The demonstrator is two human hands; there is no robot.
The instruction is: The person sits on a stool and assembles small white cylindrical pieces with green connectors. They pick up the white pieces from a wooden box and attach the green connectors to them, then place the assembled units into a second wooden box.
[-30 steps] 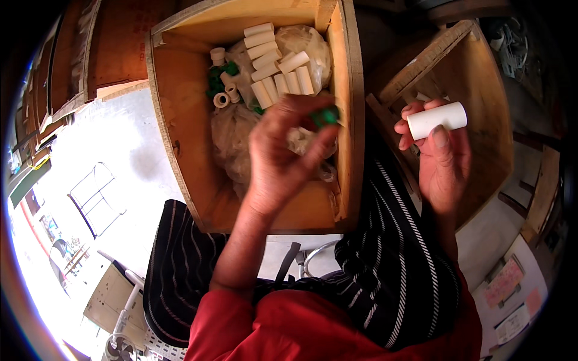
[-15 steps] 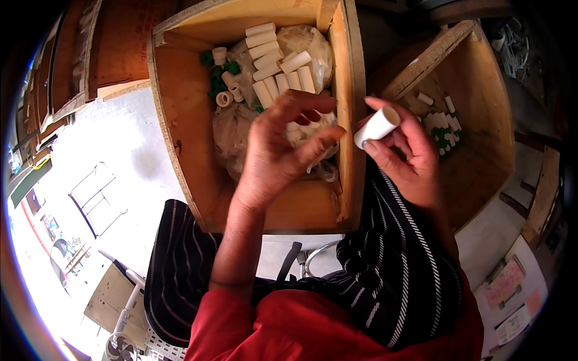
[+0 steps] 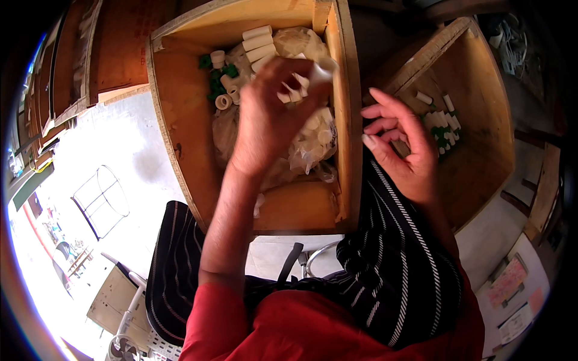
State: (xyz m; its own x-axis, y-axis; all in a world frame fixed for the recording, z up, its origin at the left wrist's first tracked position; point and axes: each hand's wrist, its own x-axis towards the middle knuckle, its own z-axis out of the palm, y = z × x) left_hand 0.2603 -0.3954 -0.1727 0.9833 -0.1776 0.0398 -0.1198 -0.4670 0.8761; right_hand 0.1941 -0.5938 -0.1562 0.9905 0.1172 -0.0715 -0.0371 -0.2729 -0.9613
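Observation:
My left hand (image 3: 271, 117) is over the near wooden box (image 3: 283, 218), thumb and fingers closed on a short white tube (image 3: 323, 71) that is smeared by motion. Beneath it, more white tubes (image 3: 257, 41) lie in rows on clear plastic bags (image 3: 304, 157), partly hidden by the hand. Green pieces (image 3: 215, 88) and short white rings (image 3: 223, 101) lie at the left side of the pile. Just right of the box's right wall, my right hand (image 3: 404, 135) is held with fingers apart and nothing in it.
A second wooden box (image 3: 490, 126) on the right holds white tubes with green parts (image 3: 444, 127). The near box's thick right wall (image 3: 351, 120) stands between my hands. My legs in striped trousers (image 3: 397, 253) are below the boxes. Wooden furniture (image 3: 120, 54) stands at the far left.
The white tube has passed from my right hand to my left, which has moved up and away over the pile. My right hand has stayed in about the same place, now without the tube.

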